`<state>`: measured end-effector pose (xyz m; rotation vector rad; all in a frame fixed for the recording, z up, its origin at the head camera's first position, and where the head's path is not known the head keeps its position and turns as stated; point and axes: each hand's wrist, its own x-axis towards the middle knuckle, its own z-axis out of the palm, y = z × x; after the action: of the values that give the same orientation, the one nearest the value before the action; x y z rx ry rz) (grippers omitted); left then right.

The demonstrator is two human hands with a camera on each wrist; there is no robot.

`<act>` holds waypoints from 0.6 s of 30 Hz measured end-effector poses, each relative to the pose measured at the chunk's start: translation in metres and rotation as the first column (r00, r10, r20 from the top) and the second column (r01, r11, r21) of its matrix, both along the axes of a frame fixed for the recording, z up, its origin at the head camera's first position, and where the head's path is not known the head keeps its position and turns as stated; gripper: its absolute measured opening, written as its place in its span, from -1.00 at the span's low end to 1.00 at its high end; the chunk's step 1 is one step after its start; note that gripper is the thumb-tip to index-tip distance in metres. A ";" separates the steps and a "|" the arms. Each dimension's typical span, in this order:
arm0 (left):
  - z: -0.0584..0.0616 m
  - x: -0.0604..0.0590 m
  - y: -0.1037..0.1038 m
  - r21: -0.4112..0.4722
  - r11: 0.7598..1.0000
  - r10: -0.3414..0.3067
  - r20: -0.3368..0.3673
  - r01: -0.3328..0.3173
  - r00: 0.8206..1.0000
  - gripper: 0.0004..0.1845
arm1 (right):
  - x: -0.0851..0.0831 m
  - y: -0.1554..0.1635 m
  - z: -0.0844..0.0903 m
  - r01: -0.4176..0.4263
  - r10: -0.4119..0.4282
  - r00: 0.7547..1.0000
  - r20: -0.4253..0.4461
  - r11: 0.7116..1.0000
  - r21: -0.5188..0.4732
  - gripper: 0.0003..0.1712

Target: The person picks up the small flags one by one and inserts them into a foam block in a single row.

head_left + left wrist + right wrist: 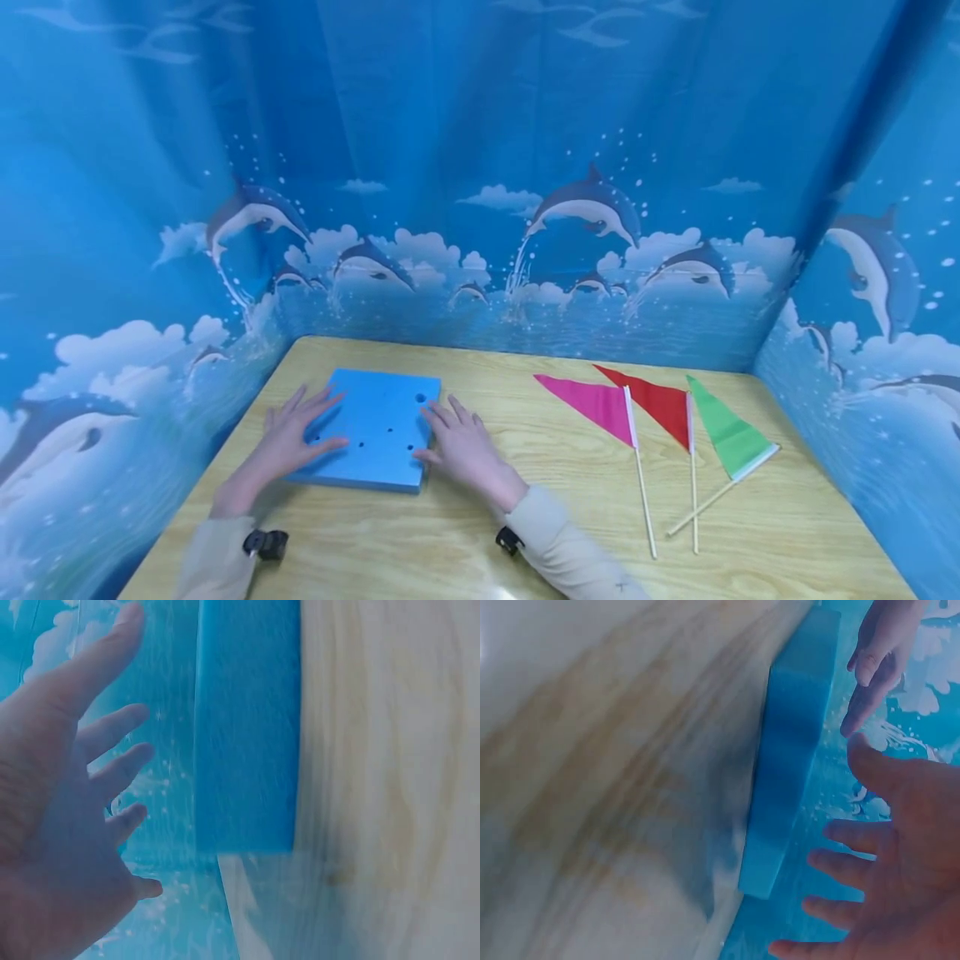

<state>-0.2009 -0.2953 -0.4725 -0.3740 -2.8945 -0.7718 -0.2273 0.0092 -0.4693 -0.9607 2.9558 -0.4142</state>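
A flat blue block with several small holes in its top lies on the left part of the table. Over its left edge, my left hand has its fingers spread. My right hand is at the right edge, fingers also spread, with nothing gripped. Both wrist views show the block's blue side beyond the spread fingers; whether any fingertip touches it, I cannot tell. To the right of my right hand lie a pink pennant flag, a red one and a green one, all on pale sticks.
The wooden table meets blue dolphin-print curtains at the back and both sides. The green flag's stick crosses the red flag's stick near the table's front right.
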 end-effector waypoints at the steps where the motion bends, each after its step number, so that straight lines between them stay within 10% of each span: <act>1: -0.001 0.001 -0.002 -0.004 1.000 -0.003 0.009 0.003 1.000 -0.12 | 0.001 -0.001 -0.001 -0.006 0.005 1.000 0.015 1.000 0.015 -0.10; 18: -0.010 0.008 -0.004 -0.061 0.998 0.008 0.081 -0.003 0.997 -0.10 | 0.002 -0.002 -0.007 -0.037 0.031 0.994 0.104 0.998 0.054 -0.07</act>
<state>-0.1933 -0.2989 -0.4823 -0.3484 -2.9993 -0.7163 -0.2255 0.0073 -0.4766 -0.9522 2.8390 -0.3658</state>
